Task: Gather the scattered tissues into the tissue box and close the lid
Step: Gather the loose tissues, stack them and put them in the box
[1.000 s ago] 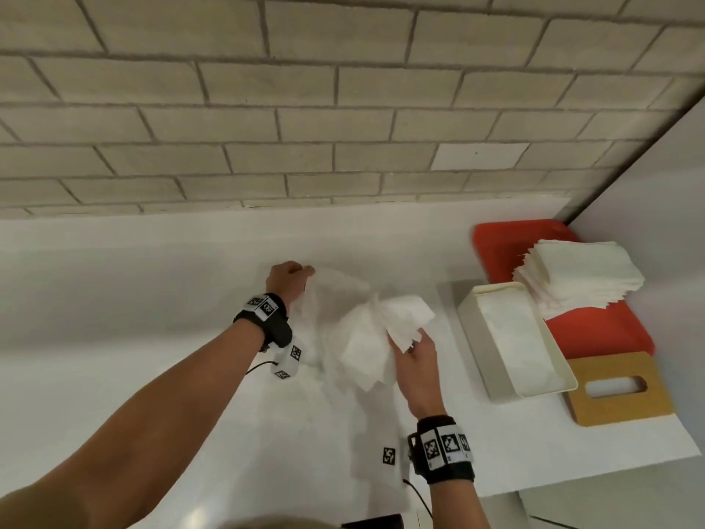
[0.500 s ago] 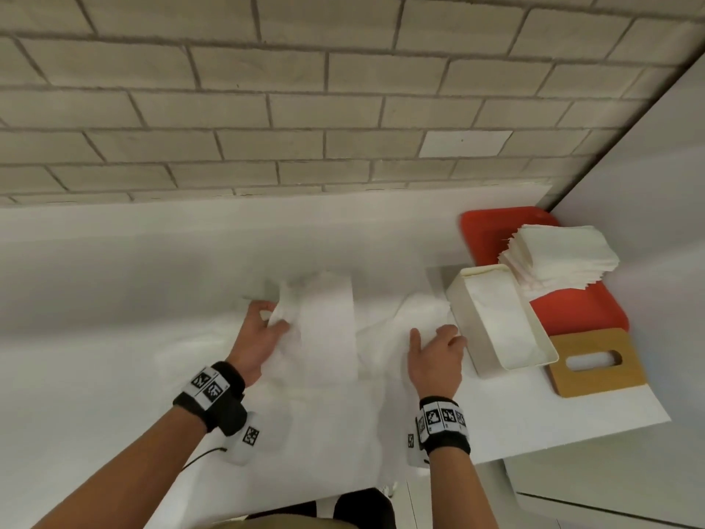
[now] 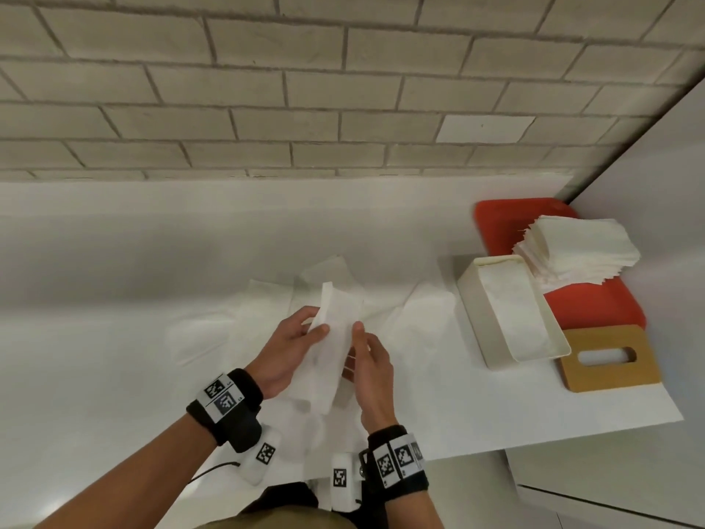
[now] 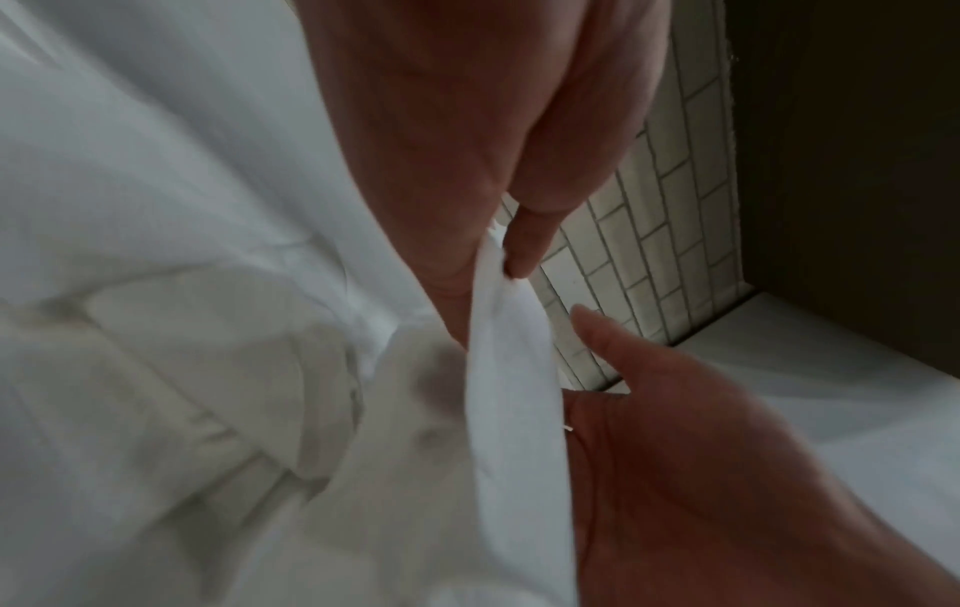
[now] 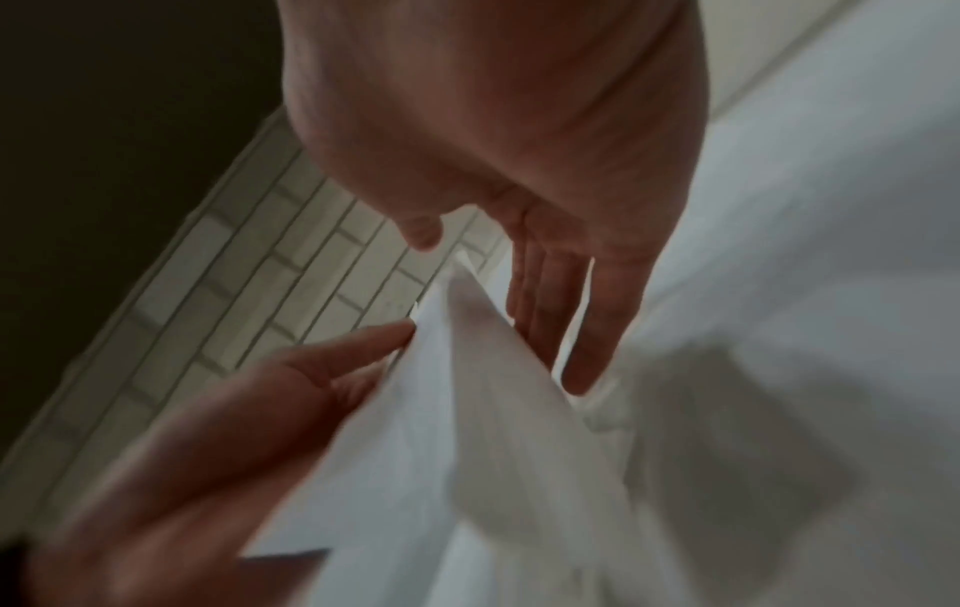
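A folded bundle of white tissues (image 3: 337,337) stands on edge above the table between my hands. My left hand (image 3: 311,334) pinches its left side; in the left wrist view the thumb (image 4: 522,246) presses the tissue edge (image 4: 506,369) against the fingers. My right hand (image 3: 358,337) lies along the right side with straight fingers (image 5: 576,320), its thumb (image 5: 423,236) a little off the tissue. More loose tissues (image 3: 419,322) lie spread on the table. The open white tissue box (image 3: 473,311) stands to the right. Its wooden slotted lid (image 3: 648,360) lies flat beside it.
A red tray (image 3: 595,303) at the back right carries a stack of folded tissues (image 3: 580,253). A brick wall runs behind the white table (image 3: 114,299). The table's right corner and front edge (image 3: 572,437) are close to the lid.
Half a second ago both hands lay flat and apart on the spread tissues. They have come together and lifted a folded bundle off the table.
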